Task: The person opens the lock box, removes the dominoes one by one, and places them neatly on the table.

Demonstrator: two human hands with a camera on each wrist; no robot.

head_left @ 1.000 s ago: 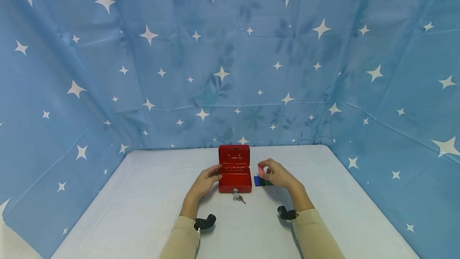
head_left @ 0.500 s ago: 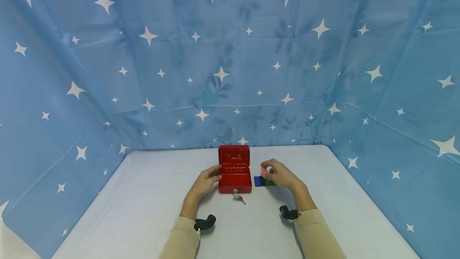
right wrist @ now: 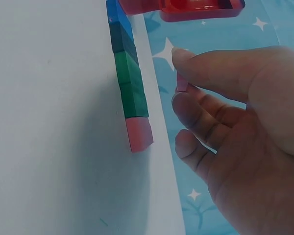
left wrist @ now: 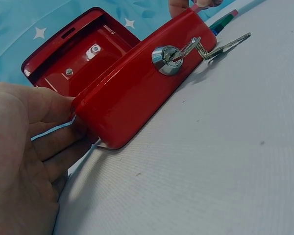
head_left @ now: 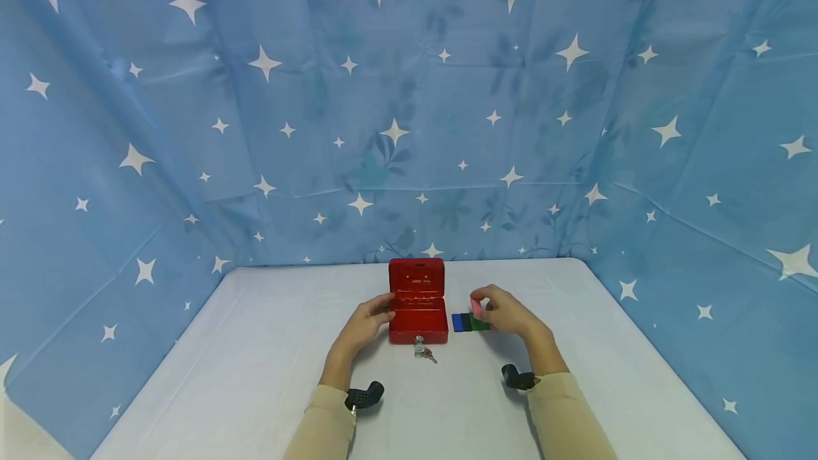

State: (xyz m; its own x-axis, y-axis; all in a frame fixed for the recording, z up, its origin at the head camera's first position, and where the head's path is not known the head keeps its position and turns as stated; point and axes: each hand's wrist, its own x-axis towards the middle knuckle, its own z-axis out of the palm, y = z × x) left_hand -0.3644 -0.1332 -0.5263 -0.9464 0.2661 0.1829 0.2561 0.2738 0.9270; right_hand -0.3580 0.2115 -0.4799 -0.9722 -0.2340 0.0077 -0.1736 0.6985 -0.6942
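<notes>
A red metal cash box (head_left: 418, 336) stands with its lid (head_left: 417, 277) raised; its tray looks bare inside. My left hand (head_left: 365, 321) rests against the box's left side, fingers and thumb touching its edge. Keys (left wrist: 225, 48) hang from the lock (left wrist: 167, 60) on the front. To the right of the box, my right hand (head_left: 507, 311) pinches a small pink block (right wrist: 182, 82) between thumb and fingertips, raised above a row of blocks. That row runs from a blue block (right wrist: 118, 18) through a dark block (right wrist: 122, 38) and green blocks (right wrist: 132, 83) to another pink block (right wrist: 138, 133).
A white table (head_left: 275, 360) carries everything. Behind and along both sides hangs a blue curtain (head_left: 319, 91) with white stars. Each wrist wears a black camera (head_left: 366, 395).
My right hand has shifted a little to the right, carrying the pink block along the row, and more of the green blocks shows. My left hand and the cash box stay put.
</notes>
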